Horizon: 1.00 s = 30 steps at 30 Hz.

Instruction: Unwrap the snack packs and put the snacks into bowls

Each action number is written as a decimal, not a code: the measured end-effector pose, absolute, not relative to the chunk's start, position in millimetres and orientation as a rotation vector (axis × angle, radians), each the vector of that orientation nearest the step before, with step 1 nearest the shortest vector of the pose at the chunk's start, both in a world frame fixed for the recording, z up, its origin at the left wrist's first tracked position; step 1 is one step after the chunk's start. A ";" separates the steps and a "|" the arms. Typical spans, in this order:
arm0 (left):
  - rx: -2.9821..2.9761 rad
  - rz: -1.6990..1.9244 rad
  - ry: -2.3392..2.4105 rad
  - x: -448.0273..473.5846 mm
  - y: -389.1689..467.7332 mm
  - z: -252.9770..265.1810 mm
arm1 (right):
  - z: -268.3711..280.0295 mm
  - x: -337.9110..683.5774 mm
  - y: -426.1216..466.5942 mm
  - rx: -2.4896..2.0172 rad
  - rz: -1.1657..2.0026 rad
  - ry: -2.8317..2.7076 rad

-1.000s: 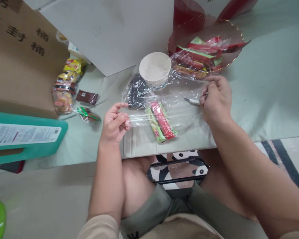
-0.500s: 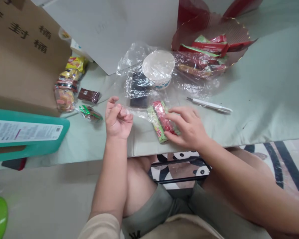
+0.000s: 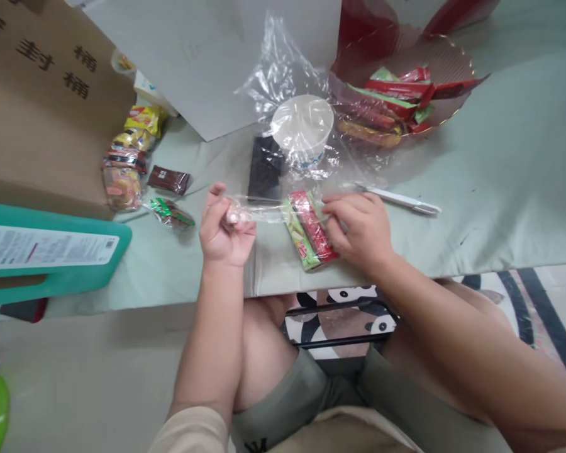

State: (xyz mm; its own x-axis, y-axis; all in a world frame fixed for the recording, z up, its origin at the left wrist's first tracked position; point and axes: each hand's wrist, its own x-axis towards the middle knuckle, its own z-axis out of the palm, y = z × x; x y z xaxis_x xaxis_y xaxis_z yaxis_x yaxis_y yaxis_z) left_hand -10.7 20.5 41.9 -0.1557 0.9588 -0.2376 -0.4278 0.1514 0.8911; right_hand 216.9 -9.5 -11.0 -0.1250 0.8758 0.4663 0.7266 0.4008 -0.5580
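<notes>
A clear plastic bag (image 3: 283,75) spreads upward from between my hands, partly in front of a white paper cup (image 3: 302,126). My left hand (image 3: 226,229) is closed on the near left part of its edge. On the right, my right hand (image 3: 358,226) pinches the other side of that edge. Beneath the stretched film lie a red snack packet (image 3: 311,220) and a green snack packet (image 3: 298,236), side by side on the cloth. Behind them a dark flat rectangular object (image 3: 265,170) lies beside the cup.
A clear gold-rimmed bowl (image 3: 469,69) holds several red and green packets. A white pen (image 3: 400,200) lies right of my hand. Several wrapped snacks (image 3: 125,160) line a cardboard box (image 3: 42,113) at left, near a teal board (image 3: 75,277). A white box (image 3: 207,63) stands behind.
My right hand has closed its fingers on the film and shifted slightly off the red packet. The bag's edge is drawn straighter between my hands, and its far part has risen.
</notes>
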 end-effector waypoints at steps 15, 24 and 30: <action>0.527 1.536 1.172 -41.1 38.0 20.8 | -14.2 225.0 -17.4 -1.162 0.226 -1.798; 0.491 1.678 1.318 -27.9 33.0 31.1 | -2.8 229.8 -13.4 -1.334 0.376 -1.521; 0.440 1.783 1.268 -26.9 32.2 33.7 | -6.0 234.6 -10.1 -1.309 0.420 -1.401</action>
State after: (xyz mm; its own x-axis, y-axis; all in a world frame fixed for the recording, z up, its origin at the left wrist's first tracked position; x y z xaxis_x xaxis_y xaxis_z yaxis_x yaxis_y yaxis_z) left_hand -26.9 32.2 33.7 -0.5514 0.8113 -0.1944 -0.4499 -0.0930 0.8882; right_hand 234.6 -10.1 -6.0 0.2326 0.8556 0.4625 0.4602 0.3221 -0.8273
